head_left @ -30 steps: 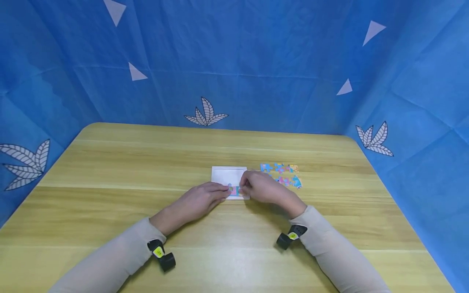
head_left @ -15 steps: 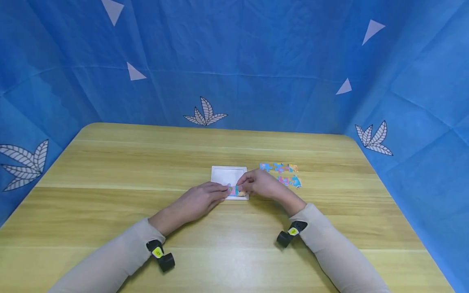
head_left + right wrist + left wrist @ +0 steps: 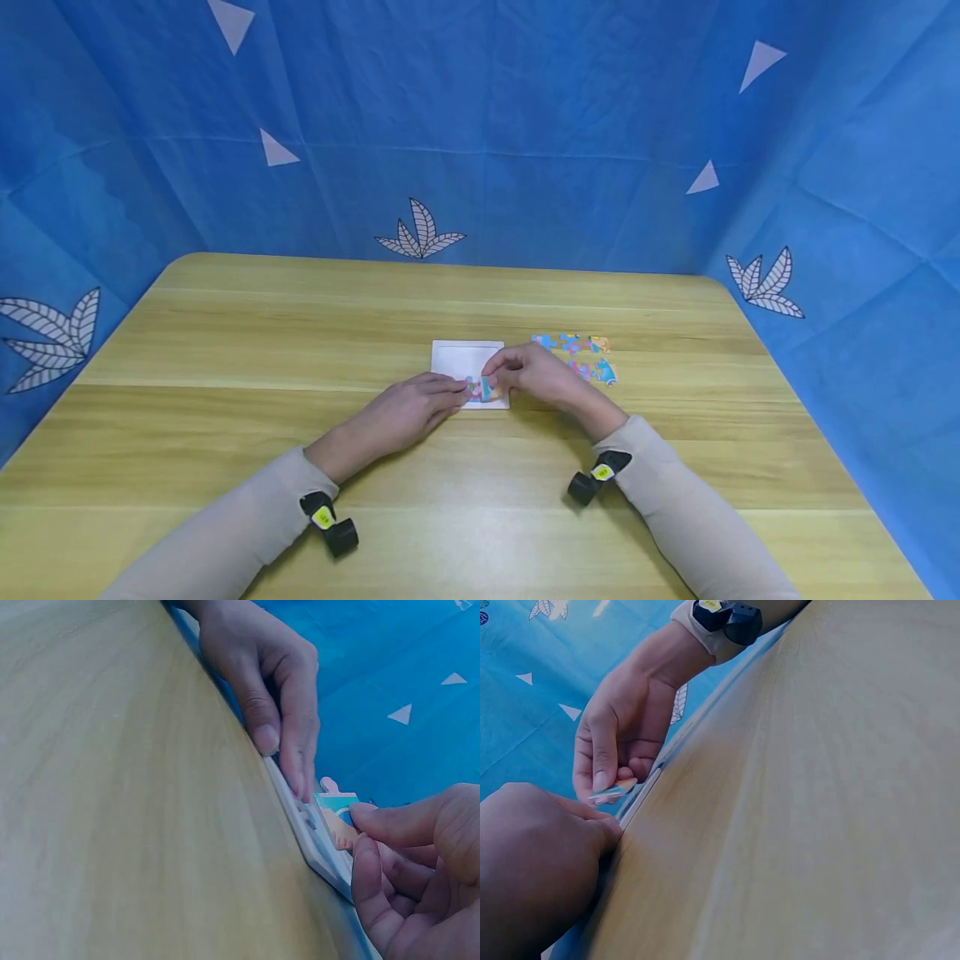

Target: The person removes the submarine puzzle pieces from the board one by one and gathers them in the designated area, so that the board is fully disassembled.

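A white puzzle tray (image 3: pixel 457 358) lies on the table. My right hand (image 3: pixel 532 372) pinches a puzzle piece (image 3: pixel 337 817) between thumb and fingertips. It is teal, blue and peach, with a pink knob, and is tilted just above the tray's front right. My left hand (image 3: pixel 411 410) rests at the tray's front left with fairly straight fingers (image 3: pixel 300 742) on it and the thumb at its near edge. Beside those fingertips, a pink and blue puzzle piece (image 3: pixel 473 390) lies in the tray, partly covered.
Several loose puzzle pieces (image 3: pixel 572 342) lie in a row right of the tray. More puzzle pieces (image 3: pixel 600 371) lie nearer, partly behind my right hand. A blue patterned cloth (image 3: pixel 480 150) hangs behind the wooden table (image 3: pixel 300 333).
The right-hand puzzle piece lay nearly flat in the tray's front right; now my right hand has raised and tilted it. My left hand has stayed in place.
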